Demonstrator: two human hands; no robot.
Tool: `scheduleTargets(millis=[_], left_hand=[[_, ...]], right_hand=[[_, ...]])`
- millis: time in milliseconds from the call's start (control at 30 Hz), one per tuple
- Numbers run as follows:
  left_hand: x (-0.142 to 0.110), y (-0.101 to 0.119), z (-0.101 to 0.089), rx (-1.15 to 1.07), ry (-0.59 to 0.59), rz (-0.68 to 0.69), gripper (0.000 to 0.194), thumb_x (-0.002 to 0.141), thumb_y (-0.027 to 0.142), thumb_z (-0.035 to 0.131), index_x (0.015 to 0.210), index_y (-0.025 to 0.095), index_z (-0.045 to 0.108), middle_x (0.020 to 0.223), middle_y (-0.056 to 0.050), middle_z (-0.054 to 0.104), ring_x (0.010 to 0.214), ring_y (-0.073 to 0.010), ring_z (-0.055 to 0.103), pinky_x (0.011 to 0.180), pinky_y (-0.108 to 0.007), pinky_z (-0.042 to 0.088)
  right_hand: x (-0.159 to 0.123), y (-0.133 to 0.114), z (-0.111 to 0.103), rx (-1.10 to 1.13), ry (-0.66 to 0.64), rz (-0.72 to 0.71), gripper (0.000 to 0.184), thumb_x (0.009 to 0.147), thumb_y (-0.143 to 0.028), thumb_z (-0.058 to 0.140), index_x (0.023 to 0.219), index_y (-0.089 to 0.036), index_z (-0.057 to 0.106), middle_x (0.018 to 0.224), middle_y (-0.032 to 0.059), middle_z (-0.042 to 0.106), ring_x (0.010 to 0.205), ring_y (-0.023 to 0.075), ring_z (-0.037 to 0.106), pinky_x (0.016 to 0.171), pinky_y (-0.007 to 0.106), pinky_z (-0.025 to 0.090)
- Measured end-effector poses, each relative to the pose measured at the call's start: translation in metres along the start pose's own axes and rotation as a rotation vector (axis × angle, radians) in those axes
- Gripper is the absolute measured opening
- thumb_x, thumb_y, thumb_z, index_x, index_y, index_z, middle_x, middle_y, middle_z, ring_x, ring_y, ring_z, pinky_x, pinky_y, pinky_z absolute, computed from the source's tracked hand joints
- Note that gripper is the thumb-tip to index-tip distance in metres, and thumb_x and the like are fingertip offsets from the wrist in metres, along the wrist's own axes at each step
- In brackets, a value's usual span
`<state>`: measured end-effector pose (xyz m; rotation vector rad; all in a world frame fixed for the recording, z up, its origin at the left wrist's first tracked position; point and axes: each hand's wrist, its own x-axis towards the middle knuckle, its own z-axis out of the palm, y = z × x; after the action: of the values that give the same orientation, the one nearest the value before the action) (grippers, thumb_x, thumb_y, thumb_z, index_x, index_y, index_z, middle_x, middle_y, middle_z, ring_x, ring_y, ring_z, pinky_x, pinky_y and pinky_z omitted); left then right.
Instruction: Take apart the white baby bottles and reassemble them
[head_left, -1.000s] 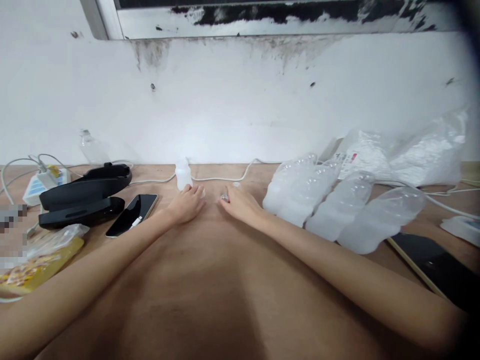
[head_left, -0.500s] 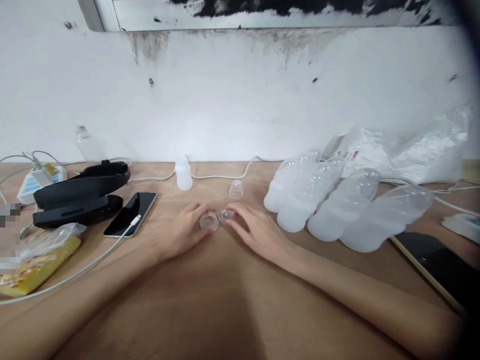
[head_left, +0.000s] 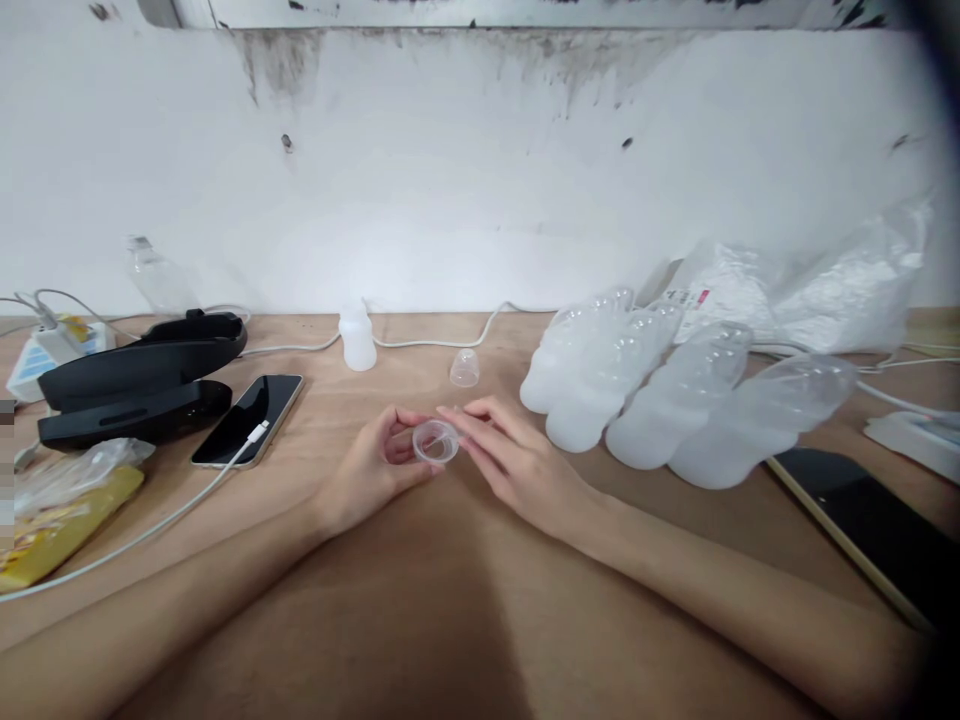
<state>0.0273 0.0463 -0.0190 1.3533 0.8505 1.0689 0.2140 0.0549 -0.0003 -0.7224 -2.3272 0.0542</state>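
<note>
My left hand [head_left: 369, 462] holds a clear plastic ring [head_left: 420, 443] between thumb and fingers, its round opening facing me. My right hand [head_left: 529, 468] is closed at the ring's right side, fingertips against the rim. A small clear round piece [head_left: 444, 445] shows inside the ring by the right fingertips; its shape is hard to make out. Just beyond the hands a clear dome cap [head_left: 465, 368] stands on the table. A small white bottle [head_left: 358, 340] without a cap stands upright farther back, to the left.
Several milky bottles with clear dome tops [head_left: 645, 420] lie at right, before a plastic bag of white things [head_left: 810, 300]. Phone [head_left: 247, 420], black case [head_left: 142, 365], yellow snack bag [head_left: 67, 530] and power strip [head_left: 60, 355] are left. A dark tablet [head_left: 855, 520] lies right.
Both hands came back toward me from the rear of the table, each with a clear piece. The right hand's small piece has since moved into the ring, and the hands now meet.
</note>
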Motion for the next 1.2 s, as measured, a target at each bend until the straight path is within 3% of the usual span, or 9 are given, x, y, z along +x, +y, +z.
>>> scheduleTargets(millis=[233,433,533,700,833,933,1033,1100,1200], left_hand=[[0.0014,-0.0007,0.0018,0.016,-0.047,0.059,0.029,0.07,0.011,0.064,0.086,0.018,0.041,0.102,-0.003,0.061,0.1,-0.0172,0.058,0.092,-0.037,0.044],[-0.0022,0.0021,0.0024,0.069,-0.034,0.045,0.034,0.069,0.012,0.066,0.088,0.019,0.039,0.105,-0.003,0.06,0.1,-0.0184,0.058,0.092,-0.039,0.043],[-0.0018,0.0015,0.0026,0.071,-0.047,0.057,0.033,0.07,0.013,0.066,0.088,0.019,0.039,0.104,-0.004,0.06,0.1,-0.0183,0.058,0.091,-0.039,0.043],[0.0006,-0.002,0.0015,0.09,-0.069,0.153,0.029,0.073,0.014,0.063,0.09,0.019,0.04,0.109,-0.004,0.054,0.101,-0.016,0.055,0.09,-0.035,0.043],[0.0009,-0.0022,-0.0006,0.279,-0.045,0.256,0.03,0.071,0.018,0.066,0.088,0.02,0.042,0.108,-0.004,0.052,0.103,-0.0172,0.052,0.091,-0.035,0.04],[0.0001,0.0001,-0.0014,0.473,-0.008,0.274,0.03,0.071,0.02,0.067,0.089,0.019,0.043,0.106,-0.005,0.054,0.101,-0.0185,0.052,0.09,-0.037,0.037],[-0.0018,0.0029,-0.0012,0.579,-0.014,0.31,0.031,0.072,0.021,0.066,0.092,0.02,0.043,0.11,-0.006,0.053,0.101,-0.0186,0.051,0.085,-0.034,0.037],[-0.0033,0.0046,-0.001,0.616,-0.029,0.339,0.03,0.073,0.021,0.065,0.094,0.021,0.043,0.112,-0.005,0.053,0.102,-0.0181,0.05,0.083,-0.032,0.037],[-0.0051,0.0072,-0.0002,0.64,-0.034,0.341,0.029,0.075,0.024,0.063,0.096,0.02,0.044,0.114,-0.006,0.051,0.101,-0.0177,0.05,0.081,-0.031,0.038]], right_hand=[[0.0026,-0.0022,-0.0021,-0.128,-0.144,-0.201,0.056,0.08,0.0,0.033,0.134,-0.016,0.029,0.108,0.01,0.054,0.096,0.0212,0.048,0.082,0.039,0.047],[0.0032,-0.0017,-0.0009,-0.052,0.009,-0.136,0.023,0.086,-0.008,0.037,0.104,-0.012,0.052,0.085,0.0083,0.06,0.078,0.0156,0.053,0.069,0.03,0.049],[0.0049,-0.0016,-0.0011,-0.043,-0.02,-0.174,0.019,0.085,-0.008,0.04,0.097,-0.011,0.056,0.081,0.0079,0.061,0.077,0.016,0.053,0.067,0.029,0.049],[0.0061,-0.0027,-0.0023,0.054,-0.067,-0.148,0.018,0.085,-0.014,0.044,0.093,-0.014,0.06,0.097,0.0087,0.061,0.09,0.0172,0.054,0.079,0.033,0.048],[0.0041,-0.0047,-0.0025,0.056,-0.075,-0.075,0.018,0.084,-0.015,0.044,0.086,-0.016,0.062,0.099,0.0083,0.057,0.091,0.0175,0.052,0.08,0.034,0.046],[0.0035,-0.0067,-0.0013,0.111,-0.076,0.039,0.018,0.084,-0.019,0.045,0.095,-0.017,0.06,0.102,0.0091,0.053,0.09,0.0175,0.053,0.078,0.035,0.047],[0.0053,-0.0068,0.0016,0.341,-0.023,0.334,0.027,0.084,-0.027,0.047,0.109,-0.017,0.052,0.104,0.01,0.054,0.085,0.0163,0.056,0.068,0.031,0.051],[0.007,-0.0058,0.0039,0.573,-0.098,0.539,0.034,0.084,-0.032,0.047,0.113,-0.016,0.049,0.1,0.0097,0.058,0.072,0.0137,0.059,0.055,0.027,0.051],[0.0088,-0.0047,0.0062,0.835,-0.214,0.686,0.033,0.084,-0.033,0.046,0.109,-0.013,0.054,0.085,0.0074,0.064,0.055,0.01,0.058,0.043,0.022,0.048]])
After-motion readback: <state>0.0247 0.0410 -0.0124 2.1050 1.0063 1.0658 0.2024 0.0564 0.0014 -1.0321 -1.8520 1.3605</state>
